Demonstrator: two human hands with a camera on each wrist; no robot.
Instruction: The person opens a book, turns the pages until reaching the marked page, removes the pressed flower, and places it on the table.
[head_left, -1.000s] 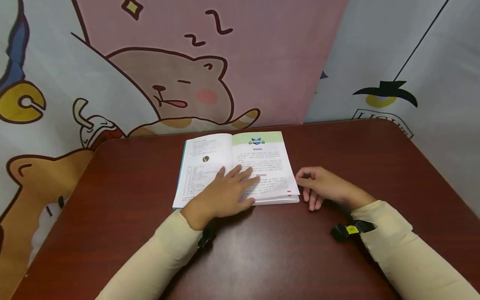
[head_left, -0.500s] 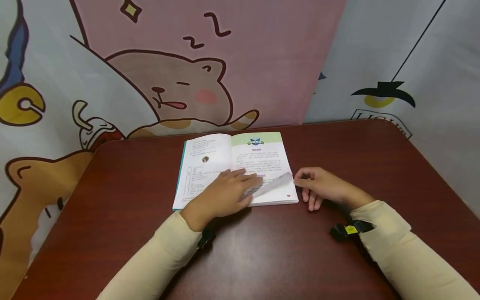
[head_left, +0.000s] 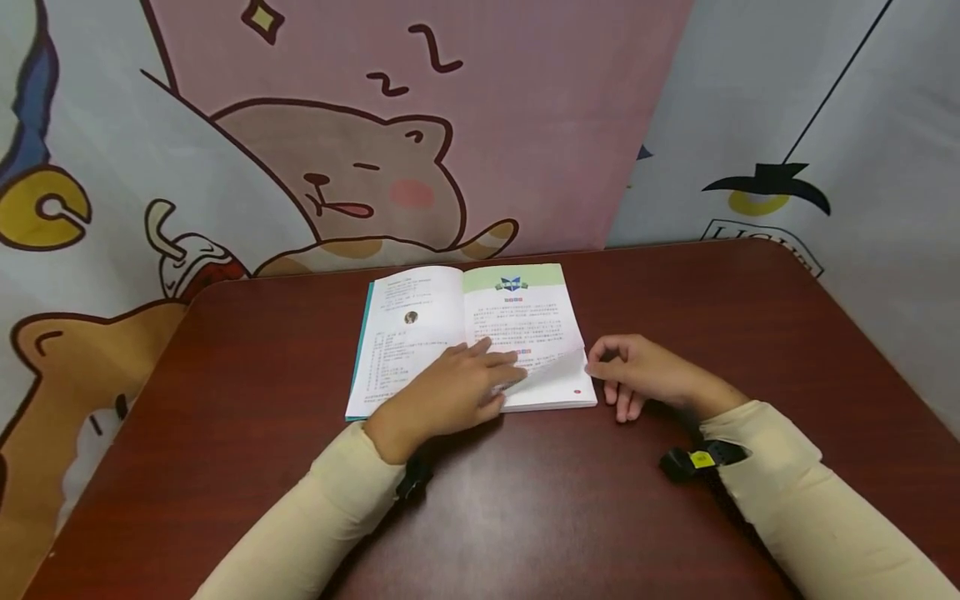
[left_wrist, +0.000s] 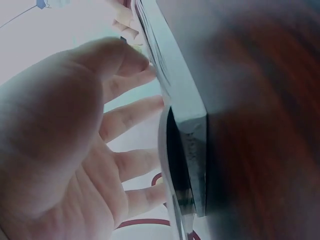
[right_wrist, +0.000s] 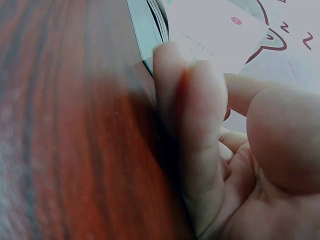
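An open book (head_left: pixel 408 350) with a teal cover edge lies on the table, printed text on both pages. Across its lower middle my left hand (head_left: pixel 442 387) rests with fingers spread toward the right-hand page; the left wrist view shows those fingers (left_wrist: pixel 132 117) reaching over the page edges. At the book's lower right edge is my right hand (head_left: pixel 637 371), its thumb and index finger pinching the side of a page (head_left: pixel 551 357). That page's lower part is raised and bent, baring the page beneath. In the right wrist view the other fingers (right_wrist: pixel 202 105) hang beside the book's corner.
The dark reddish-brown table (head_left: pixel 555 508) extends around the book. Behind it hangs a cartoon-printed cloth (head_left: pixel 540 125). A black strapped device (head_left: pixel 701 461) sits at the right wrist, below the cream sleeve.
The lower right part of the page has lifted and bent upward at my right fingers, uncovering the corner below. My left hand has shifted slightly downward; the right hand has barely moved.
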